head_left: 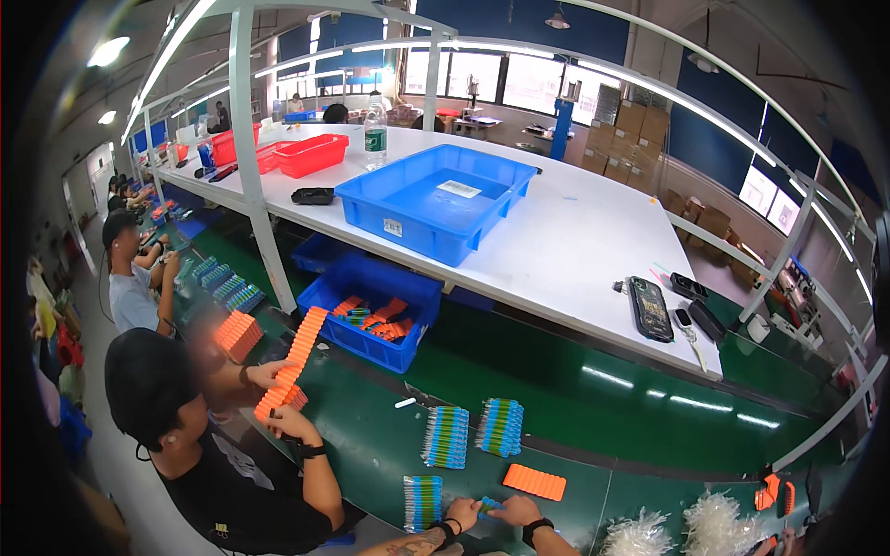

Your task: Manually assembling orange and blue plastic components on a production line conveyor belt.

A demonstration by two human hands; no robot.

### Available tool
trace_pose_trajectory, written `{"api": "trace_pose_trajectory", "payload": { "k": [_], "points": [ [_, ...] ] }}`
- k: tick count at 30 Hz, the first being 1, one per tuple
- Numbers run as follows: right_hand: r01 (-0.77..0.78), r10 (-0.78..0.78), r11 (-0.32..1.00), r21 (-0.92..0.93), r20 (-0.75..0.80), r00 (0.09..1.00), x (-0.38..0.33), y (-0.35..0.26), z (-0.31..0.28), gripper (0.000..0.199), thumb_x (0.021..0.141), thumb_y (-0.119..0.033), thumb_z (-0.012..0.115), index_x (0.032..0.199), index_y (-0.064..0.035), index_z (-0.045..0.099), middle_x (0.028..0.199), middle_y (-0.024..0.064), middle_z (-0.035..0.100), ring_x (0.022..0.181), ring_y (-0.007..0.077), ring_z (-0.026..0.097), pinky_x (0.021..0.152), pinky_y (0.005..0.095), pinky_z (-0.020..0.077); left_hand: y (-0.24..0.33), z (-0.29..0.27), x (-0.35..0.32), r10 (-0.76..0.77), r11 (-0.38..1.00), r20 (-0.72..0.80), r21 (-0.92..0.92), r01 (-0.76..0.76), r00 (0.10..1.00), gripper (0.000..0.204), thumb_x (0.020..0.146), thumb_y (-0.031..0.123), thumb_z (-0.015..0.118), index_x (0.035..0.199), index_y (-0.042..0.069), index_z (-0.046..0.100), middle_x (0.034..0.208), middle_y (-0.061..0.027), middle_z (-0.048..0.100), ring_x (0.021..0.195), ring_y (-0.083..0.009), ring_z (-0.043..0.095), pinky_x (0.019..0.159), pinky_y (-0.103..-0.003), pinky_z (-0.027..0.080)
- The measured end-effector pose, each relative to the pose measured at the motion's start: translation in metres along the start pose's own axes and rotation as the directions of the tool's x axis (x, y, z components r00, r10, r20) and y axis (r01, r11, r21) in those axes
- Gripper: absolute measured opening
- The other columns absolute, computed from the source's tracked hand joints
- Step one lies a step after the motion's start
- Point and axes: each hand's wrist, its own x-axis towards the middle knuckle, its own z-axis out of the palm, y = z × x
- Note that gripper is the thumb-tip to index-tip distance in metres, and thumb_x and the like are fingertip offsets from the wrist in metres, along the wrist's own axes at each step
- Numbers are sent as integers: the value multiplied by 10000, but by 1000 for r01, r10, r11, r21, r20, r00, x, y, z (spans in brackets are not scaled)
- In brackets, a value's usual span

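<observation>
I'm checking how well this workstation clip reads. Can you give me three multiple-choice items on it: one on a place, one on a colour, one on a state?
1. Where is the clear water bottle?
A. on the white shelf
B. on the green belt
C. on the floor

2. What colour is the flat ribbed block beyond the person's right hand?
A. yellow
B. orange
C. white

3. How is the large blue bin on the shelf?
A. heaped with parts
B. turned over
C. nearly empty

Answers: 1 A, it stands upright on the white shelf. 2 B, it is plainly orange. 3 C, only a white slip lies inside.
</observation>
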Motion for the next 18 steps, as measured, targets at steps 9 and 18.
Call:
{"api": "trace_pose_trajectory", "payload": {
  "k": [9, 18],
  "points": [
    [-67, 67, 997, 24, 20, 998, -1, 27, 4, 618, 762, -682, 622, 900, -95, 757, 936, 159, 709, 941, 332, 666, 812, 435, 519, -1, -1, 3, 93, 995, 34, 30, -94, 995, 404, 943, 355, 501, 828, 13, 682, 834, -270, 640, 862, -464, 597, 799, -529, 464],
    [-46, 54, 996, 81, -100, 993, -8, 33, 11, 641, 780, -687, 599, 847, -68, 754, 810, 179, 691, 821, 325, 666, 752, 428, 504, 4, -8, 8, 59, 993, 147, 92, -73, 987, 442, 962, 370, 454, 867, 3, 680, 918, -291, 634, 936, -461, 584, 860, -530, 458]
  ]
}}
